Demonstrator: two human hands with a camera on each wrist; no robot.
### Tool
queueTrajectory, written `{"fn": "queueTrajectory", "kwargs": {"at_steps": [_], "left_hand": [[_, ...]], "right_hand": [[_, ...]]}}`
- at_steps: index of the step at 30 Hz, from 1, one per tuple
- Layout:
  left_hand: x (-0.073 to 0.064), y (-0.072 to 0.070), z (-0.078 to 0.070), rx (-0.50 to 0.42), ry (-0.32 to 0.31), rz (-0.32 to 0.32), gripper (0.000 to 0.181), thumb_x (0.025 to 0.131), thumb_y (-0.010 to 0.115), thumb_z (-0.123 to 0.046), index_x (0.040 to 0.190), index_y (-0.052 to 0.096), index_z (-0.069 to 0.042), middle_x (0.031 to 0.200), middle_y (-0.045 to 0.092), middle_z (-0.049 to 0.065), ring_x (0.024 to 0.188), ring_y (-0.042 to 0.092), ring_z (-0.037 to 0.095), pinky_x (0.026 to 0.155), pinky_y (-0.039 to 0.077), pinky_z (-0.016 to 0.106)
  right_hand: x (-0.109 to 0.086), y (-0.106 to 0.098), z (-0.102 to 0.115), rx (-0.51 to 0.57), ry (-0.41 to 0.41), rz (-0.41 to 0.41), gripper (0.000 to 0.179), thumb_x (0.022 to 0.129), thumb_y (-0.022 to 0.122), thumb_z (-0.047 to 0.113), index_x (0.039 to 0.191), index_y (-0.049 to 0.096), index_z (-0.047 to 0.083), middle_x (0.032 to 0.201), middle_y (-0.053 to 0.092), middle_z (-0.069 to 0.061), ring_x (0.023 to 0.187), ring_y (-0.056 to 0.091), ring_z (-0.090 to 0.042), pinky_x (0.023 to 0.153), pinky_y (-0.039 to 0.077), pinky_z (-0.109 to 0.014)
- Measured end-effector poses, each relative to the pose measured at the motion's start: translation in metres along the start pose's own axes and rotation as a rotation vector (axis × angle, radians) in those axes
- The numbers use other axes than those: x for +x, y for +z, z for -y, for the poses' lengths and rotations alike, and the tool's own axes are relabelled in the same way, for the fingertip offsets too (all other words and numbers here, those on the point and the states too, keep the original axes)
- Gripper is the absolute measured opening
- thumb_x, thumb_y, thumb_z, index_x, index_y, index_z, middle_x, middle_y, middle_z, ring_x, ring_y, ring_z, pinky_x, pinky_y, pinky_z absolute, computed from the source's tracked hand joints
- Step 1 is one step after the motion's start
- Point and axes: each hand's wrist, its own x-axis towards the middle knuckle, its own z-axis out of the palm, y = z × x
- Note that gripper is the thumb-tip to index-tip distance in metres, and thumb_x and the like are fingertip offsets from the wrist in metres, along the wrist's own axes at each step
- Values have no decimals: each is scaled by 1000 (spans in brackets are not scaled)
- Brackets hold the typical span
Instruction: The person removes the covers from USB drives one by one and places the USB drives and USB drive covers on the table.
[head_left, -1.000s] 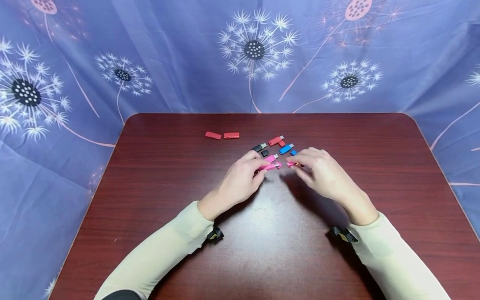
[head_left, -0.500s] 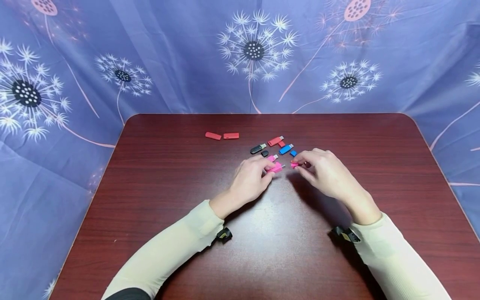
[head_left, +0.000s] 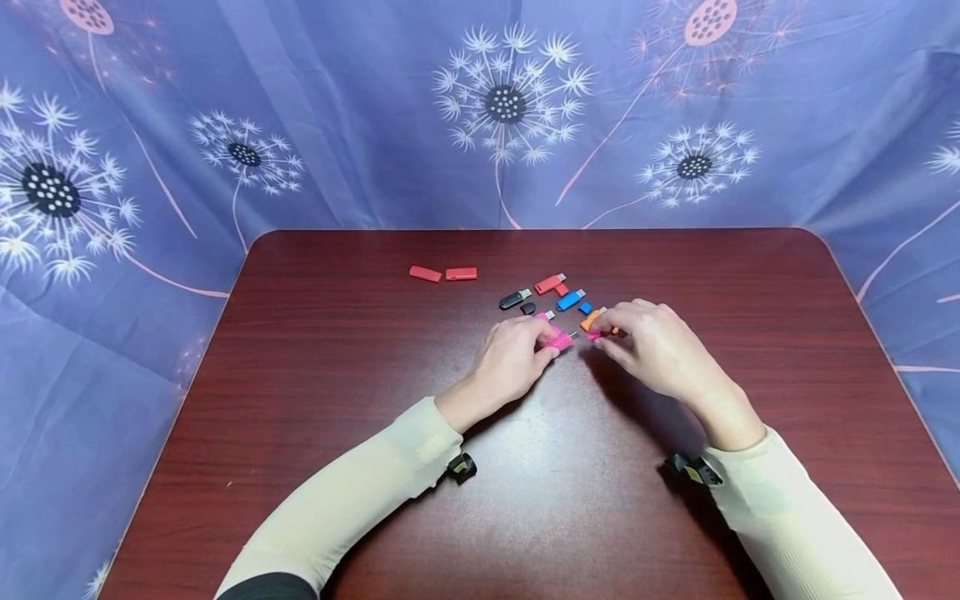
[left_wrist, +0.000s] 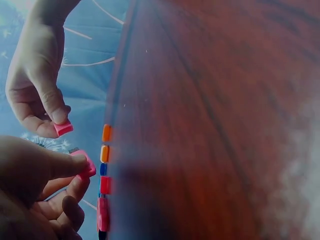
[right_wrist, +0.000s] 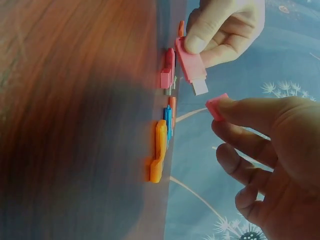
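Observation:
My left hand [head_left: 512,357] pinches a pink USB flash drive [right_wrist: 190,60] between thumb and fingers, its metal plug bare and pointing toward the right hand. In my right hand [head_left: 663,350] a small pink cap [right_wrist: 216,107] is pinched between thumb and finger. A short gap separates plug and cap, both held above the table. Under the right fingers lies an orange flash drive [head_left: 588,322] with its cap beside it. A second pink flash drive [head_left: 548,315], plug showing, lies partly hidden behind the left hand; in the right wrist view its pink cap [right_wrist: 165,78] is beside it.
Just beyond the hands lie uncapped flash drives with their caps: black [head_left: 513,299], blue [head_left: 570,300] and red [head_left: 549,284]. Two red closed flash drives [head_left: 461,273] lie farther back left. The dark red wooden table [head_left: 337,350] ends at a blue patterned cloth [head_left: 360,108].
My left hand has moved right with the pink flash drive. The pink cap in my right hand has parted from the plug, and the orange flash drive has come into view.

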Motion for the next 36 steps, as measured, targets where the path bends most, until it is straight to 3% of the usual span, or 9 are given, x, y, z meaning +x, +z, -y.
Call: {"fn": "queueTrajectory", "kwargs": {"at_steps": [12,23,31,36], "left_hand": [[7,6,1,-5,-52,44,17,95,83,-29,109,80,-19,92,78,-11,85,71,7,76,54,30],[10,7,-1,51,-81,62,17,97,80,-35,109,81,-23,98,78,-12,86,71,10,78,54,34],[13,9,-2,82,-75,57,13,98,79,-39,103,81,-27,85,72,-16,80,67,8,73,52,34],[14,9,-2,91,-81,67,12,98,79,-35,104,81,-26,89,73,-14,83,67,8,75,52,34]], "right_hand": [[-1,4,0,-29,124,140,9,92,83,12,100,80,11,91,74,1,78,65,-18,72,54,-43],[2,10,3,-19,181,217,11,93,81,11,104,82,8,99,78,-2,92,73,-27,85,57,-52],[5,13,3,-15,211,242,12,95,80,12,105,83,9,101,79,-3,92,74,-28,83,58,-53],[6,15,2,-8,212,237,10,95,80,12,104,82,10,98,78,-1,90,74,-27,82,57,-53]]}}
